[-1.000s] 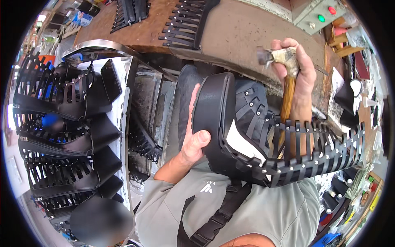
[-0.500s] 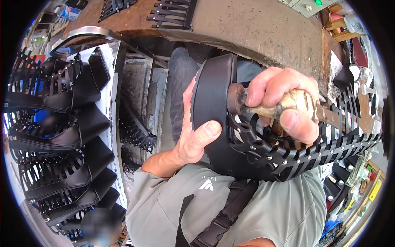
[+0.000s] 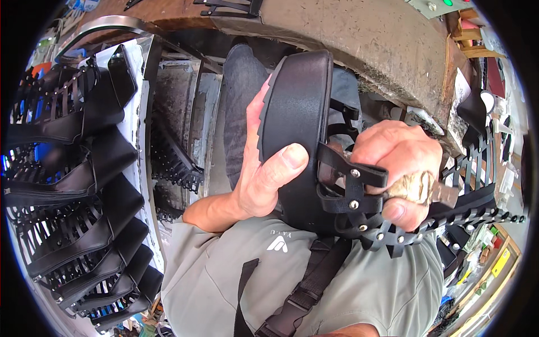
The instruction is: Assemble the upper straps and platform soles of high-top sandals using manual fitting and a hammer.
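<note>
While the left hand (image 3: 266,182) clasps the shoe (image 3: 297,106) in the middle of the head view, thumb across its near face and fingers behind, the right hand (image 3: 396,151) is curled around the hammer (image 3: 414,188) just right of centre, among the riveted straps (image 3: 355,174). A strap could snag the hammer or take a stray knock, since several loop in front of it; the shoe might also twist if the left hand's hold slackens.

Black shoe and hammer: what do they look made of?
Shoe: leather or synthetic, from its smooth, soft sheen; studs: shiny, likely metal. Hammer: probably steel, judging by the dull brownish exposed end; its creased tan wrapping could be tape or cloth.
</note>
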`<state>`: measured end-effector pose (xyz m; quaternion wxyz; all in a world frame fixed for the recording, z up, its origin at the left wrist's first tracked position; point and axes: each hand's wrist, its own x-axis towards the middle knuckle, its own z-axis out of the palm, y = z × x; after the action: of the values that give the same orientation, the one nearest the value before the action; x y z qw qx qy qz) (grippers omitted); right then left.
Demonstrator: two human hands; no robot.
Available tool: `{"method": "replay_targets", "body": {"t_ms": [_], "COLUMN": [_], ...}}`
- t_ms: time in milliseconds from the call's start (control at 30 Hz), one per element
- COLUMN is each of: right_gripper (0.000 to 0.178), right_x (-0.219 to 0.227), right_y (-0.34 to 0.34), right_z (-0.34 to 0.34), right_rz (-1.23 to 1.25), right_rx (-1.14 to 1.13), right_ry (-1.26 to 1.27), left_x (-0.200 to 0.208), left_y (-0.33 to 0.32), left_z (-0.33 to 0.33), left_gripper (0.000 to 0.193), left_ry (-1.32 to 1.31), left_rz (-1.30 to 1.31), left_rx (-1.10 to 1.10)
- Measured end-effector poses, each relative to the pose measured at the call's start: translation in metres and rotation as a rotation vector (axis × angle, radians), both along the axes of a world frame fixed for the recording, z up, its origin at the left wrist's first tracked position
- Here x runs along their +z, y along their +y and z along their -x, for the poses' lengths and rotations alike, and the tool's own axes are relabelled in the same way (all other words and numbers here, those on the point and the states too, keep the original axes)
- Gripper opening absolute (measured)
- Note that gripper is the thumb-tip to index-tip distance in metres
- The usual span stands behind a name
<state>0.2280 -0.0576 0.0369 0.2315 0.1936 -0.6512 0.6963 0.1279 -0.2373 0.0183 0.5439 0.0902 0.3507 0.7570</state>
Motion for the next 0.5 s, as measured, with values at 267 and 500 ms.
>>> {"method": "replay_targets", "body": {"t_ms": [267,500], "right_gripper": [0.026,0.028], "right_x": [0.000,-0.008], "right_y": [-0.004,-0.001], "right_z": [-0.005,0.003], "right_rz": [-0.108,0.029], "right_rx": [-0.221,-0.503], "right_ry": [0.077,-0.171], "left_x": [-0.003,-0.007], "left_y": [0.009,0.043], "left_z": [0.013,0.083], "left_gripper": [0.074,0.069], "left_ry": [0.257,0.273], "left_rz": [-0.055,-0.032], "left_rx": [-0.047,-0.296]}}
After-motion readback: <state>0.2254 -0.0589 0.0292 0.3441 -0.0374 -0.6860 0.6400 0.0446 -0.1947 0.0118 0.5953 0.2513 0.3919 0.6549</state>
